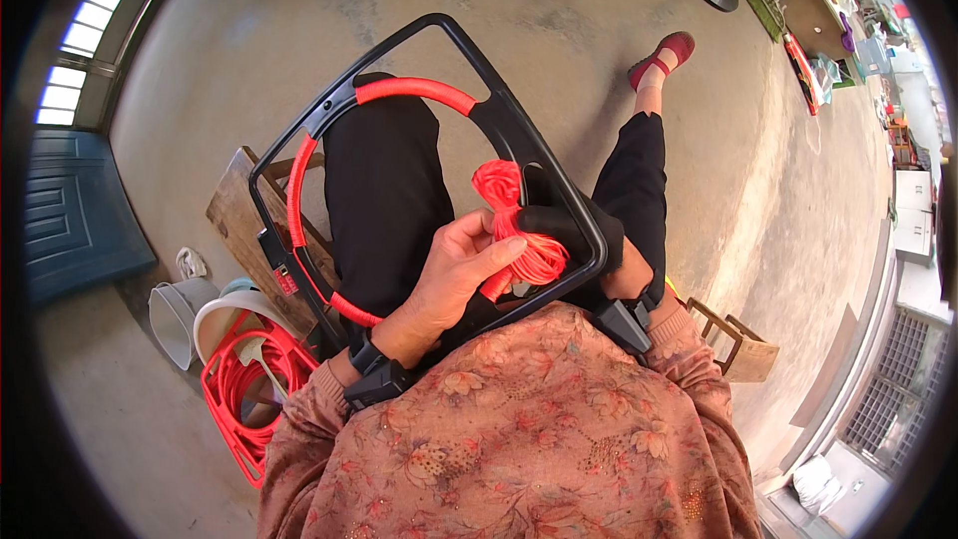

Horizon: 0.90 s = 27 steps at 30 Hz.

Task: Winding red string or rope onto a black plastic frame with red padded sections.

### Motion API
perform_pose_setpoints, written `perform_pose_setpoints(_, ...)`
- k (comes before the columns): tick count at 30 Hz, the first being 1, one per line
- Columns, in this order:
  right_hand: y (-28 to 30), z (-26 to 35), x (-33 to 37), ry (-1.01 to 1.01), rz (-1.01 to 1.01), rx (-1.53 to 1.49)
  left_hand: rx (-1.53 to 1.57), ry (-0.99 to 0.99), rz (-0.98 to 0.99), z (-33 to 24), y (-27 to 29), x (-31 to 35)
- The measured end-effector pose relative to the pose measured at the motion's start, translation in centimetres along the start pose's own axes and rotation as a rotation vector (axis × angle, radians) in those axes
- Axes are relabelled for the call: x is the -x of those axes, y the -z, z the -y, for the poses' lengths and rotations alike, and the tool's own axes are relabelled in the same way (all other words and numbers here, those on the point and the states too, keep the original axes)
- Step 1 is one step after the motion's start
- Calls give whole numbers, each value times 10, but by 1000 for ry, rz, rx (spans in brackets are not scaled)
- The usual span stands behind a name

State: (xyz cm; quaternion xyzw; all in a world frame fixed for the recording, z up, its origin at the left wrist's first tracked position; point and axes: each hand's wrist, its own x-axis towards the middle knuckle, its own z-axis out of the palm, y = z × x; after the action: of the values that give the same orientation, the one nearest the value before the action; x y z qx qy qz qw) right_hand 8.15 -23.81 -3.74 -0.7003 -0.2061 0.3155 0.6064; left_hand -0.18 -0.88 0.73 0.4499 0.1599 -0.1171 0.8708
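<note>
Indoors, the left hand (457,266) pinches 1 red cord bundle (508,215) between thumb and fingers, within the outline of a black frame (499,130); the gloved right hand's (551,224) grip cannot be told. Likely light, soft and tangle-prone, the bundle should hold best at its narrow waist.

My feed looks steeply down through a head-worn fisheye, the left hand (454,265) and right hand (559,226) close below, the floor (559,30) farther off, edges bending rimward.
</note>
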Motion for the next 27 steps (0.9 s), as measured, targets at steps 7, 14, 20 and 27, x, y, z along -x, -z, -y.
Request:
perform_pose_setpoints(7, -28, 6, -23, -261, 92, -520, 215, 230, -61, -3, 4, -2)
perform_pose_setpoints(14, -11, 19, -61, -171, -222, -1000, 255, 324, -29, 1, 11, -5)
perform_pose_setpoints(20, 112, -52, -28, -8, -575, -694, 235, 277, 15, 0, 9, -5)
perform_pose_setpoints(27, 200, -91, 85, 137, -681, -574, 232, 303, -30, -1, 6, -7)
